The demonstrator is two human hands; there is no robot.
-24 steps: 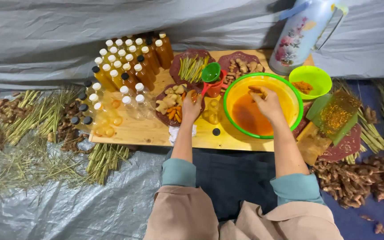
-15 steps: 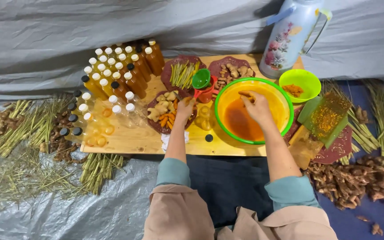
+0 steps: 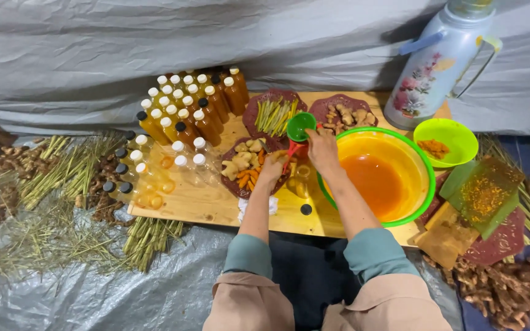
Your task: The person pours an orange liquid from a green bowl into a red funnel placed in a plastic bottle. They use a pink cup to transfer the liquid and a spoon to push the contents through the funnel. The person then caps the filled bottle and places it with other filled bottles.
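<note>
Centre frame, right hand [image 3: 322, 147] fingers pinched on the red handle of a small green plastic funnel [image 3: 300, 126] just above, handle running downward toward the left hand [image 3: 275, 167], curled around an object hidden beneath, beside the large orange-filled green basin [image 3: 421, 165].

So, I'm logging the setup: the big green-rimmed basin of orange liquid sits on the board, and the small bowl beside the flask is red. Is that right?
Not quite. The small bowl beside the flask is lime green, not red, as the head view shows. The basin of orange liquid does sit on the board.
</note>
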